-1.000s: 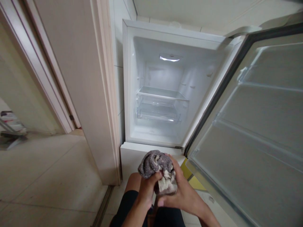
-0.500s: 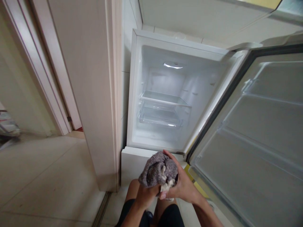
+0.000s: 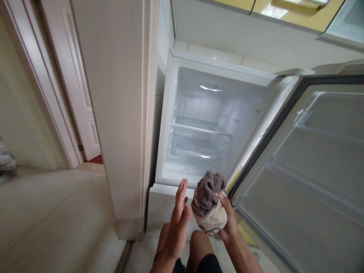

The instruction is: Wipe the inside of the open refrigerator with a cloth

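A bunched-up cloth [image 3: 209, 203], grey-brown on top and cream below, is gripped in my right hand [image 3: 229, 220], whose thumb presses on its right side. My left hand [image 3: 179, 220] is just left of the cloth, fingers stretched upward and apart from it, holding nothing. Both hands are above my knees, in front of an open fridge [image 3: 166, 125]. Inside the fridge are a glass shelf [image 3: 199, 123] and, under it, a clear drawer [image 3: 196, 149]. The cloth overlaps the fridge's lower front edge in view.
The fridge door [image 3: 321, 159] stands wide open on the right, with clear racks on its inner side. A pale door frame [image 3: 122, 113] rises close on the left. Yellow cabinets [image 3: 295, 15] hang above. A floor track [image 3: 125, 256] runs at lower left.
My left hand has let go of the cloth and moved to its left, fingers straightened. The cloth, now in my right hand alone, has shifted right and turned, showing more cream.
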`<state>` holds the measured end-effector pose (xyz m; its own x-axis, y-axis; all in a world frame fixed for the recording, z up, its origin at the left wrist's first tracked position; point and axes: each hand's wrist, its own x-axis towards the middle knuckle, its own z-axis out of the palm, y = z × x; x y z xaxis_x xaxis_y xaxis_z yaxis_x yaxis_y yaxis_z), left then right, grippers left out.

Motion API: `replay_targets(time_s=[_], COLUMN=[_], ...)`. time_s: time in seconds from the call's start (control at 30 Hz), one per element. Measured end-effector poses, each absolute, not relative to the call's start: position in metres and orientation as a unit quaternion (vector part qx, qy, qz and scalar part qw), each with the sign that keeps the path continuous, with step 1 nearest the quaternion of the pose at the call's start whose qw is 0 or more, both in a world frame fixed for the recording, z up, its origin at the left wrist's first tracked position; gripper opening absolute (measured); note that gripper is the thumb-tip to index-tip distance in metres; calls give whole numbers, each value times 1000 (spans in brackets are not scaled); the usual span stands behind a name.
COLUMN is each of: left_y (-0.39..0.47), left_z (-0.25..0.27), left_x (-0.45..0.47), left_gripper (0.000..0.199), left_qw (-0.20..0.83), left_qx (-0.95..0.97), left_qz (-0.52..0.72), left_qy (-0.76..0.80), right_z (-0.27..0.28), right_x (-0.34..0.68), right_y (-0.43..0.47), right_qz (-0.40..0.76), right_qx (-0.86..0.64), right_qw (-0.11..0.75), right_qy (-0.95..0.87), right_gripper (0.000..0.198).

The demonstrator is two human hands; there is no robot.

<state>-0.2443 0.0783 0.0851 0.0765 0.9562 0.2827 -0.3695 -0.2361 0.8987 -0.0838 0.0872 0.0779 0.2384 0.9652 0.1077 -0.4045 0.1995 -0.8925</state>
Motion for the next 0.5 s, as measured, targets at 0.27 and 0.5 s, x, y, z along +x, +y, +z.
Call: replay_targets(time_s=[0.27,0.5], left_y=[98,105], left_z=[62,50], left_x=[-295,-331], left_gripper=[46,46], left_qw=[547,529], left_qx=[378,376], left_qz=[658,642], left_qy=[354,408], right_z=[90,111], right_x=[-77,-80], right_y=[101,122], right_qz=[472,450], right_qx=[-392,-402], right_qw=[743,743], right_qy=[-268,-288], right_gripper=[33,36])
